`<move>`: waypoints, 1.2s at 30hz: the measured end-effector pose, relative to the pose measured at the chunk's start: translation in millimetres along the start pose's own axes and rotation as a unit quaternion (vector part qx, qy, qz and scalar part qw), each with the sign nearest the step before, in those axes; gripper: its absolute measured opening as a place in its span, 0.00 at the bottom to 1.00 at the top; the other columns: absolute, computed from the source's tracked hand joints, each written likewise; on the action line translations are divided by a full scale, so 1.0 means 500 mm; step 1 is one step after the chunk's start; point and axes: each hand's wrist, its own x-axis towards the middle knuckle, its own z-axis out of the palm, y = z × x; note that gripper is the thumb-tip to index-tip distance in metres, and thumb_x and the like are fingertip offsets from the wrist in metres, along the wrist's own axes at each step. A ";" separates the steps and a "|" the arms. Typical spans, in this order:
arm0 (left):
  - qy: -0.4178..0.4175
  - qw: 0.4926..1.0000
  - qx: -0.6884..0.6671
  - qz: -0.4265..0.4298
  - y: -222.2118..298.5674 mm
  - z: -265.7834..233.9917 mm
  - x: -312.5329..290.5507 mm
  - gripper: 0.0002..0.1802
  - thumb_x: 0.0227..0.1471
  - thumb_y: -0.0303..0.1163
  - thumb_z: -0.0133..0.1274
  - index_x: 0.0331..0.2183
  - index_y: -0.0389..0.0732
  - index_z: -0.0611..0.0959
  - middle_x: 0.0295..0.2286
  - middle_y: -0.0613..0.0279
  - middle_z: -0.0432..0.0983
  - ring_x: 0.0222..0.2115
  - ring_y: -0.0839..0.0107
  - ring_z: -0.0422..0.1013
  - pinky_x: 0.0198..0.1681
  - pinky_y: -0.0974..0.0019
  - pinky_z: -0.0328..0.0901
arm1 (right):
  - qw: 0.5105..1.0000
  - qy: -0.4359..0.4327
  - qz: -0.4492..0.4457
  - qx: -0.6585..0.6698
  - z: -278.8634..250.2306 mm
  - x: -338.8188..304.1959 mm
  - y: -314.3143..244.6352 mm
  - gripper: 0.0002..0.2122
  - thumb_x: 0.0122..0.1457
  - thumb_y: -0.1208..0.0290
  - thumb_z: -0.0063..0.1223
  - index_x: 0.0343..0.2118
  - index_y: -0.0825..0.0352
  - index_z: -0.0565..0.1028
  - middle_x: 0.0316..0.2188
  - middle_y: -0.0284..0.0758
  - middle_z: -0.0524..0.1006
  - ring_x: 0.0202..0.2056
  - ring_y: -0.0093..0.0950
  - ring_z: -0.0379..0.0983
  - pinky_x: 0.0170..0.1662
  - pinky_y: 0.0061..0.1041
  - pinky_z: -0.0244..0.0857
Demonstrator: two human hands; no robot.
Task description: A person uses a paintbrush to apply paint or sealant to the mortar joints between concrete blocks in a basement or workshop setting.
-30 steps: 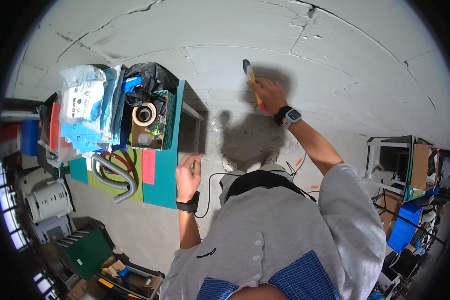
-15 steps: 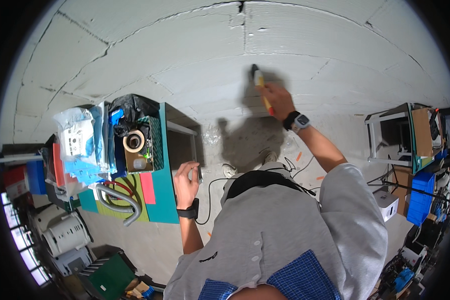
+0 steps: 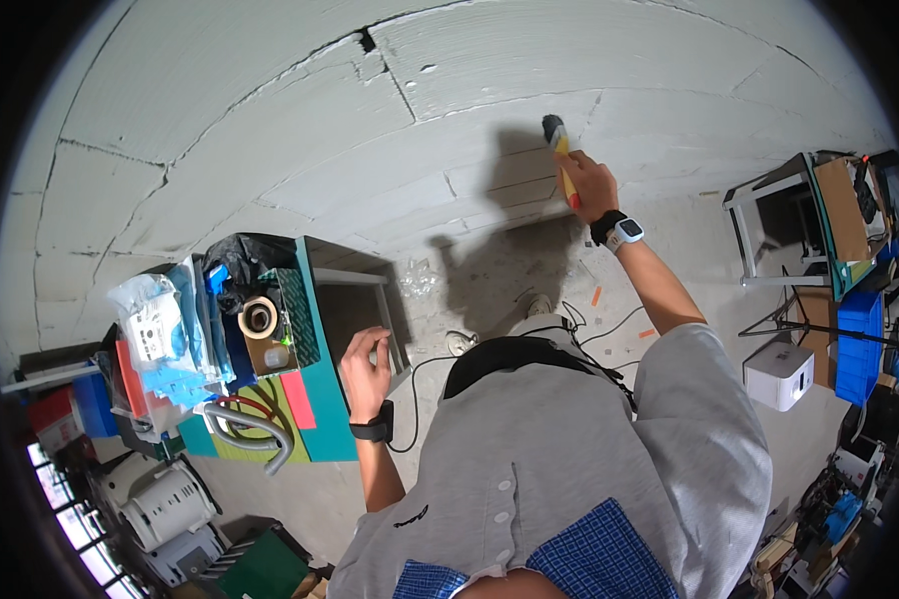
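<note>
A paintbrush (image 3: 561, 142) with dark bristles and a yellow-and-red handle is gripped in my right hand (image 3: 593, 187). Its bristle end lies at the white-coated block wall (image 3: 469, 70), though I cannot tell how firmly it touches. Dark gaps show along several block joints, and the shadow of my arm and the brush falls on the wall and floor. My left hand (image 3: 366, 373) hangs beside the edge of the green-topped table (image 3: 327, 429), its fingers loosely bent and holding nothing I can see.
On the table are plastic packages (image 3: 160, 324), a tape roll (image 3: 258, 317) in a box, and a grey hose (image 3: 260, 439). At right stand another table (image 3: 819, 215), a white device (image 3: 779, 374) and a blue bin (image 3: 857, 344). A black cable (image 3: 416, 384) runs across the floor.
My view has turned, so the tables and wall joints have shifted. My right hand has carried the paintbrush rightward along the wall. The left hand stays by the table edge.
</note>
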 end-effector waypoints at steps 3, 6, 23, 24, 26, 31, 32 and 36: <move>-0.016 1.000 0.000 0.011 0.014 0.005 0.010 0.07 0.58 0.23 0.55 0.38 0.36 0.85 0.39 0.51 0.82 0.40 0.49 0.79 0.44 0.58 0.72 | 0.999 0.029 -0.006 0.042 0.020 -0.004 -0.016 0.21 0.55 0.73 0.59 0.53 0.56 0.76 0.44 0.33 0.79 0.42 0.35 0.78 0.44 0.40 0.70; -0.022 1.000 0.002 0.020 0.028 0.007 0.028 0.06 0.58 0.23 0.55 0.37 0.36 0.85 0.39 0.50 0.82 0.40 0.49 0.79 0.44 0.58 0.72 | 0.990 0.070 -0.108 0.052 0.030 0.015 -0.058 0.19 0.57 0.70 0.59 0.52 0.55 0.77 0.45 0.33 0.79 0.43 0.34 0.79 0.45 0.38 0.70; -0.039 0.998 0.026 0.046 0.067 0.022 0.056 0.06 0.58 0.23 0.55 0.37 0.35 0.85 0.39 0.49 0.82 0.40 0.48 0.78 0.45 0.57 0.71 | 0.994 0.078 -0.070 -0.001 -0.023 -0.018 0.087 0.16 0.56 0.72 0.58 0.49 0.55 0.77 0.39 0.31 0.79 0.40 0.32 0.79 0.43 0.37 0.67; -0.039 0.998 0.026 0.045 0.070 0.022 0.058 0.06 0.58 0.23 0.55 0.37 0.35 0.85 0.39 0.49 0.82 0.40 0.48 0.78 0.45 0.57 0.71 | 0.992 0.081 -0.095 0.006 -0.020 -0.015 0.076 0.17 0.56 0.73 0.58 0.49 0.55 0.78 0.40 0.31 0.79 0.40 0.32 0.79 0.43 0.36 0.67; -0.045 0.998 0.018 0.039 0.080 0.022 0.067 0.06 0.58 0.23 0.55 0.37 0.35 0.85 0.39 0.49 0.82 0.40 0.48 0.78 0.45 0.57 0.71 | 0.994 0.078 -0.077 0.000 -0.029 -0.011 0.085 0.16 0.56 0.73 0.58 0.49 0.55 0.78 0.40 0.31 0.79 0.40 0.31 0.79 0.43 0.35 0.67; -0.018 0.999 0.019 0.035 0.056 0.011 0.048 0.06 0.59 0.24 0.55 0.37 0.35 0.85 0.39 0.50 0.82 0.40 0.49 0.78 0.45 0.58 0.71 | 0.996 0.053 -0.024 -0.067 -0.056 -0.022 0.154 0.16 0.56 0.74 0.58 0.49 0.55 0.78 0.39 0.31 0.79 0.39 0.31 0.78 0.40 0.36 0.66; -0.015 1.000 0.018 0.021 0.046 0.009 0.039 0.07 0.59 0.24 0.54 0.38 0.35 0.85 0.38 0.50 0.82 0.40 0.50 0.78 0.45 0.59 0.71 | 0.996 0.049 -0.031 -0.068 -0.060 -0.029 0.163 0.16 0.56 0.74 0.58 0.49 0.55 0.78 0.39 0.31 0.79 0.39 0.31 0.78 0.40 0.36 0.66; -0.012 1.000 0.024 -0.014 0.014 0.002 0.002 0.06 0.59 0.23 0.54 0.37 0.35 0.85 0.39 0.51 0.83 0.40 0.50 0.78 0.44 0.58 0.71 | 0.999 -0.007 -0.046 -0.016 -0.054 -0.051 0.118 0.17 0.55 0.73 0.60 0.48 0.56 0.78 0.39 0.32 0.79 0.39 0.33 0.78 0.39 0.36 0.65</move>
